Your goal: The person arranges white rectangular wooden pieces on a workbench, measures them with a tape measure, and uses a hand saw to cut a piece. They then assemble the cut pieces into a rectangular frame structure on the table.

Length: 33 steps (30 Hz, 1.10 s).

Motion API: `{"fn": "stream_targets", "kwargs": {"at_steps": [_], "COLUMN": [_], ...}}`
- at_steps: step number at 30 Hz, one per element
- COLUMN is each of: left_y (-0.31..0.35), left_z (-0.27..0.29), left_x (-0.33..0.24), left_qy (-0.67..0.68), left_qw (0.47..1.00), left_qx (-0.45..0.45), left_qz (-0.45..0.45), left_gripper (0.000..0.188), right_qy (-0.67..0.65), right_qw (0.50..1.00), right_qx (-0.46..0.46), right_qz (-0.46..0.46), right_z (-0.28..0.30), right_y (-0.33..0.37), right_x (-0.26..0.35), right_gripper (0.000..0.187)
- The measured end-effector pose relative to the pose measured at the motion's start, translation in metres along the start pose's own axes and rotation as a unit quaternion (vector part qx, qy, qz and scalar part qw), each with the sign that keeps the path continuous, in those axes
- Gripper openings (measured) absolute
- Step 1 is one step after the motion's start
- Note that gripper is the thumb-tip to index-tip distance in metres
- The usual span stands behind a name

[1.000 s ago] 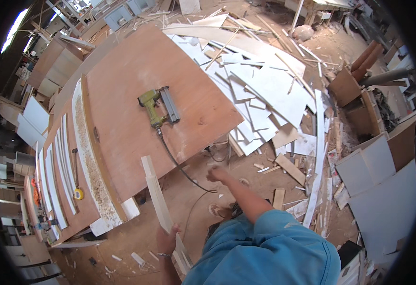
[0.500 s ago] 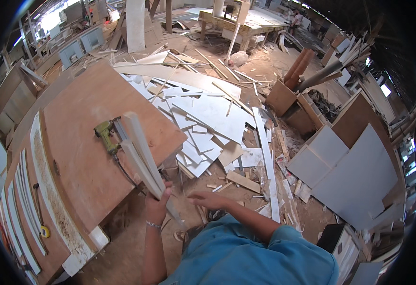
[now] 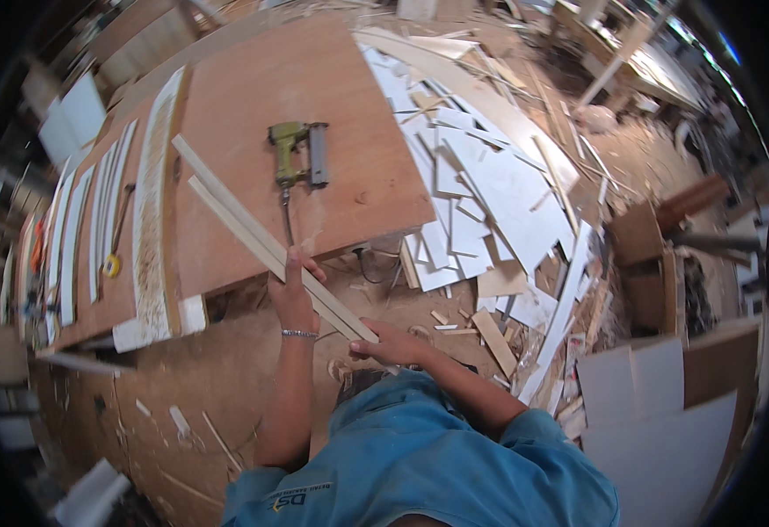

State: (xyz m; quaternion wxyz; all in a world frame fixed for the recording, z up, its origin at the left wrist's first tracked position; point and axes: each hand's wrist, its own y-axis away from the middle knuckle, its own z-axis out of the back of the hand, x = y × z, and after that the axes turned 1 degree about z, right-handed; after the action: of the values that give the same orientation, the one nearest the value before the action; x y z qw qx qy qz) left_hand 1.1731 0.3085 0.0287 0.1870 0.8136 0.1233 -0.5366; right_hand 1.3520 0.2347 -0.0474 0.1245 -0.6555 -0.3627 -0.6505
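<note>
My left hand (image 3: 292, 290) is closed around a pair of long, pale wood strips (image 3: 242, 230) near their middle. The strips slant from above the workbench (image 3: 349, 97) down toward my body, their far ends slightly spread. At the near end, my right hand (image 3: 387, 342) grips the same strips, thumb on top. Beyond my hands a green nail gun (image 3: 295, 155) lies on the brown board of the bench, its hose running toward the front edge.
White-edged strips (image 3: 103, 198), a hammer (image 3: 124, 211) and a yellow tape measure (image 3: 111, 265) lie at the left. A stained white plank (image 3: 152, 202) crosses the bench. White panel offcuts (image 3: 481, 193) are heaped at right, with cut boards (image 3: 648, 395) nearer.
My right hand has closed on the near end of the strips, which now tilt further left. The view has turned left, so the bench and nail gun sit further right.
</note>
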Motion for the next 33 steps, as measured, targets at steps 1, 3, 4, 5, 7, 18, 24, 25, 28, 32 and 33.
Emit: {"fn": "stream_targets", "kwargs": {"at_steps": [1,3,4,5,7,18,24,25,28,32,33], "left_y": [-0.001,-0.002,-0.002,-0.001,0.004,0.04,0.097,0.109,0.151,0.219,0.234], "left_z": [-0.005,-0.014,-0.019,-0.023,-0.027,0.096,0.288,0.323,0.426,0.517,0.533], "left_x": [0.0,-0.001,-0.001,-0.001,-0.001,-0.014,-0.034,-0.037,-0.051,-0.07,-0.074], "left_qy": [-0.013,-0.021,-0.027,-0.023,-0.033,0.109,0.272,0.3,0.383,0.394,0.394], "left_qw": [1.0,0.997,0.997,0.998,0.999,0.989,0.933,0.915,0.863,0.806,0.792], "left_qx": [-0.023,-0.065,-0.068,-0.053,-0.024,-0.098,-0.232,-0.263,-0.273,-0.387,-0.41], "left_qz": [0.013,0.02,0.032,0.032,0.02,0.034,-0.05,-0.068,-0.184,-0.21,-0.221], "left_gripper": [0.039,0.039,0.038,0.036,0.036,0.058,0.072,0.072,0.069,0.064,0.065], "right_qy": [-0.005,0.019,0.049,0.064,0.023,0.163,0.279,0.296,0.351,0.371,0.354], "right_qw": [1.0,0.999,0.997,0.995,0.993,0.962,0.902,0.883,0.823,0.761,0.754], "right_qx": [0.016,0.048,0.063,0.083,0.109,0.215,0.33,0.358,0.444,0.526,0.548], "right_qz": [-0.001,-0.011,-0.015,0.002,-0.033,-0.039,-0.029,-0.065,-0.051,-0.079,-0.068], "right_z": [0.009,0.025,0.032,0.038,0.047,-0.011,-0.169,-0.196,-0.273,-0.358,-0.375], "right_y": [0.002,0.004,0.006,0.006,0.005,-0.056,-0.105,-0.114,-0.132,-0.153,-0.156], "right_x": [0.0,0.001,0.002,0.004,0.006,-0.006,-0.009,-0.01,-0.011,-0.015,-0.018], "right_gripper": [0.042,0.04,0.038,0.037,0.035,0.038,0.056,0.063,0.054,0.058,0.059]}}
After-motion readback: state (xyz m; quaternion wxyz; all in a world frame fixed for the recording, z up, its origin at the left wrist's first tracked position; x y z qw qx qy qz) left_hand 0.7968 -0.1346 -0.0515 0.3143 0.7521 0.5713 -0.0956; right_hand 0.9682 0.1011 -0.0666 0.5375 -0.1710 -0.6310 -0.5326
